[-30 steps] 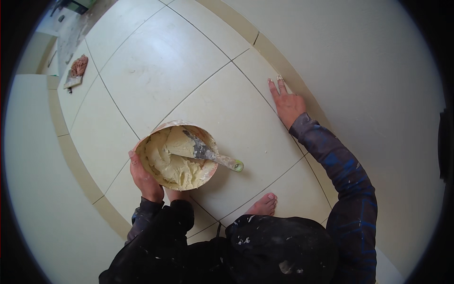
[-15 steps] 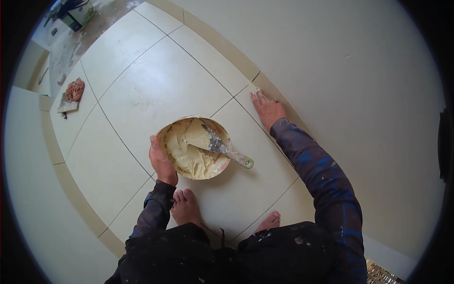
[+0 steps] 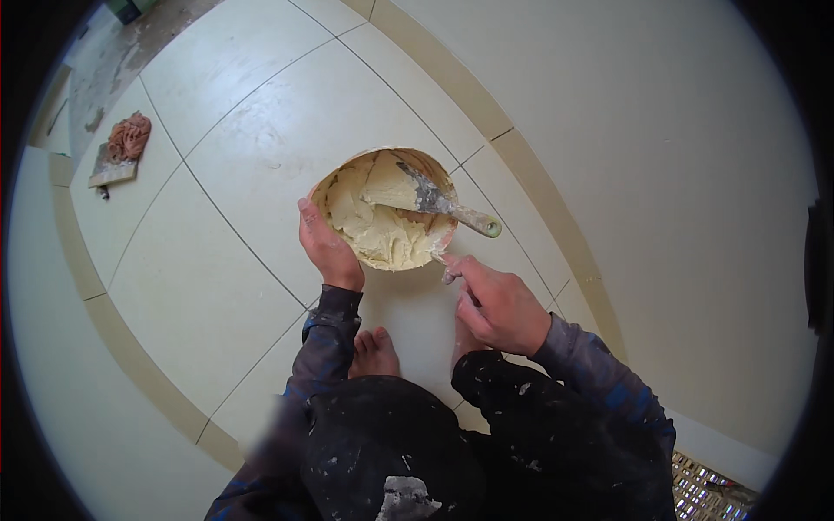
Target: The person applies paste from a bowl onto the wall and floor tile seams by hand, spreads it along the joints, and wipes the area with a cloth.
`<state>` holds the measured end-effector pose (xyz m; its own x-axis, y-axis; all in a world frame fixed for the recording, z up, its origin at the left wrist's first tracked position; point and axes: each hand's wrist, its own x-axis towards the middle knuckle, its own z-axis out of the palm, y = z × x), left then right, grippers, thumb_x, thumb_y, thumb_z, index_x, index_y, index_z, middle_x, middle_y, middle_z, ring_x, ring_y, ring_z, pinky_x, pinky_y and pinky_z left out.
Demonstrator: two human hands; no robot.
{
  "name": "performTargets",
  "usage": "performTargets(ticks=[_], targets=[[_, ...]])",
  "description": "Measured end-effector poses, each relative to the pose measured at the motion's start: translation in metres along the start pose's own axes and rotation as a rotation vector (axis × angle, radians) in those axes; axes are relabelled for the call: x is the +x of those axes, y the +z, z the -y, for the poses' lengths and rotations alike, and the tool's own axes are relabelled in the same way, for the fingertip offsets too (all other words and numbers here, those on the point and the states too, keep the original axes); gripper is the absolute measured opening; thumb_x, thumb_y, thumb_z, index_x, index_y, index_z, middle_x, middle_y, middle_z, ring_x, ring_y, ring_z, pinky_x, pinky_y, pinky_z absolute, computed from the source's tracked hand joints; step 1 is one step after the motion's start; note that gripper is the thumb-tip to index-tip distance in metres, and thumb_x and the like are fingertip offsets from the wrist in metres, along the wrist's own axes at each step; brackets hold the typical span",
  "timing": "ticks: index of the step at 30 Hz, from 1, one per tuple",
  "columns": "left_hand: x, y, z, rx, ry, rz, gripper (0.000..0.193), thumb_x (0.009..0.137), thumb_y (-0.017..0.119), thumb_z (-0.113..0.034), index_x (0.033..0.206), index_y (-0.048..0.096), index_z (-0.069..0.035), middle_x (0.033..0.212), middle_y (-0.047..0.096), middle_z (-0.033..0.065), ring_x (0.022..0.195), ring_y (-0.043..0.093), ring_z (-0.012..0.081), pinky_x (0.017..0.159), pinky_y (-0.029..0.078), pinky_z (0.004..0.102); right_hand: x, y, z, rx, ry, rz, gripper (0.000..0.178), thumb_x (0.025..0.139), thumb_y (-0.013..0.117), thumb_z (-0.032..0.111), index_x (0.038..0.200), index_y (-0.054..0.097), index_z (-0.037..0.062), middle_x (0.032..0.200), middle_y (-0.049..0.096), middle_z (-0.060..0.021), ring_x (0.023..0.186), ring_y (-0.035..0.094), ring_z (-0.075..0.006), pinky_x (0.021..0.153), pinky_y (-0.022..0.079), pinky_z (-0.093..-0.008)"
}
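My left hand grips the left side of a round bowl and holds it up above the floor. Thick cream-coloured putty fills much of the bowl. Across it lies a putty knife, its blade smeared and its handle sticking out over the right rim. My right hand is at the bowl's lower right rim, a putty-smeared finger stretched out against the edge and the others bent. No tool shows in that hand.
Large pale floor tiles run between walls with beige skirting. A reddish cloth lies on a flat, pale-edged tool at the left. My bare feet stand below the bowl. A woven basket is at the lower right.
My right hand has left the floor beside the right skirting and come back to the bowl's rim. The bowl, still in my left hand, sits higher and further right in view.
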<state>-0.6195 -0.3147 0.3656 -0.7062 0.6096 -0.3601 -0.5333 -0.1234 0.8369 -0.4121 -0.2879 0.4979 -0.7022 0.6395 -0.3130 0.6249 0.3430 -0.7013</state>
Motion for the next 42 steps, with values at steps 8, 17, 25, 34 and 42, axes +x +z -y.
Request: performTargets(ticks=[8, 17, 25, 34, 42], targets=[[-0.003, 0.015, 0.006, -0.035, 0.040, -0.027, 0.056, 0.107, 0.031, -0.043, 0.121, 0.056, 0.005, 0.113, 0.063, 0.0121, 0.104, 0.059, 0.0204, 0.095, 0.045, 0.0322, 0.038, 0.031, -0.022, 0.033, 0.003, 0.068, 0.034, 0.083, 0.054, 0.008, 0.115, 0.044, 0.0016, 0.082, 0.063, -0.0231, 0.077, 0.062, -0.0438, 0.068, 0.049, -0.0525], [-0.001, 0.022, 0.017, 0.015, 0.031, -0.014, 0.055, 0.106, 0.033, -0.045, 0.122, 0.054, 0.004, 0.116, 0.062, 0.0125, 0.107, 0.060, 0.0206, 0.094, 0.047, 0.0336, 0.051, -0.006, -0.040, 0.373, -0.002, 0.153, 0.017, 0.084, 0.051, 0.005, 0.100, 0.046, 0.0011, 0.068, 0.057, -0.0153, 0.064, 0.059, -0.0344, 0.061, 0.046, -0.0417], [0.000, -0.015, 0.003, 0.019, -0.016, -0.099, 0.058, 0.106, 0.030, -0.045, 0.129, 0.051, 0.004, 0.122, 0.059, 0.0138, 0.112, 0.058, 0.0227, 0.098, 0.046, 0.0347, 0.007, -0.085, -0.124, -0.862, 0.151, -0.151, 0.018, 0.081, 0.058, 0.005, 0.098, 0.052, 0.0029, 0.122, 0.057, -0.0189, 0.074, 0.062, -0.0286, 0.060, 0.050, -0.0393], [-0.056, -0.156, -0.016, 0.039, 0.098, -0.383, 0.058, 0.106, 0.032, -0.047, 0.129, 0.050, 0.003, 0.123, 0.058, 0.0137, 0.112, 0.058, 0.0225, 0.096, 0.047, 0.0342, 0.099, 0.001, -0.177, -1.392, 0.030, -0.126, 0.031, 0.085, 0.057, 0.012, 0.115, 0.057, 0.0030, 0.149, 0.041, -0.0187, 0.081, 0.063, -0.0281, 0.062, 0.052, -0.0371], [-0.069, -0.197, -0.014, 0.047, 0.143, -0.438, 0.058, 0.105, 0.033, -0.048, 0.129, 0.050, 0.003, 0.123, 0.058, 0.0133, 0.113, 0.058, 0.0224, 0.098, 0.046, 0.0345, 0.128, 0.048, -0.187, -1.432, 0.028, -0.145, 0.028, 0.088, 0.055, 0.014, 0.113, 0.059, 0.0017, 0.153, 0.038, -0.0177, 0.071, 0.063, -0.0281, 0.059, 0.050, -0.0408]])
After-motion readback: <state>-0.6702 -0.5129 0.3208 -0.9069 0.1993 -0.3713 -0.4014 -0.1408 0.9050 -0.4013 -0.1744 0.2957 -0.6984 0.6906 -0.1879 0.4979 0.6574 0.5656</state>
